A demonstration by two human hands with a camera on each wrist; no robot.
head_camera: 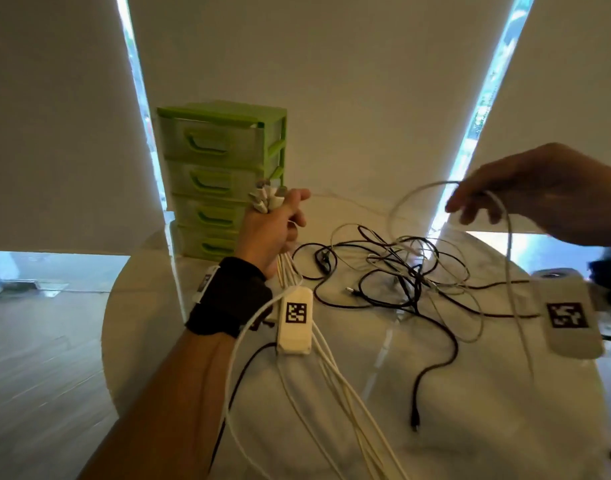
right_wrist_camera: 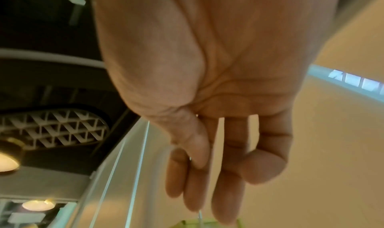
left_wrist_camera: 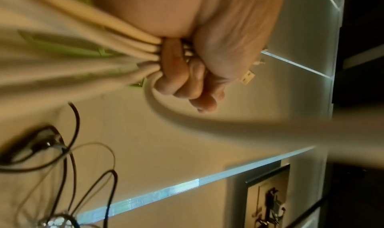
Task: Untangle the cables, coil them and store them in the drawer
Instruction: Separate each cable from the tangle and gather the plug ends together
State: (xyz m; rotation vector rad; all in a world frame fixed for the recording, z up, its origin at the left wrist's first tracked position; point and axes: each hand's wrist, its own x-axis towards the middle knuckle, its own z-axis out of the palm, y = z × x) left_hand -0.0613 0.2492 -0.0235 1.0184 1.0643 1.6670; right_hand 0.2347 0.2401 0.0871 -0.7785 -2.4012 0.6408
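Round table [head_camera: 470, 410] | left hand [head_camera: 276, 226] grips white cables [head_camera: 335, 372] | right hand [head_camera: 525, 192] pinches cable loop [head_camera: 418, 190]

Round white table [head_camera: 470, 393] with a green drawer unit [head_camera: 221, 178] standing at the back left, and a messy tangle of black and white cables [head_camera: 401, 271] sprawled across the middle.

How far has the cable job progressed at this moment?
Partly sorted: the left hand grips a bundle of white cables. The right hand pinches a raised white cable loop. Left: the black-and-white tangle; coiling; the closed green plastic drawer unit.
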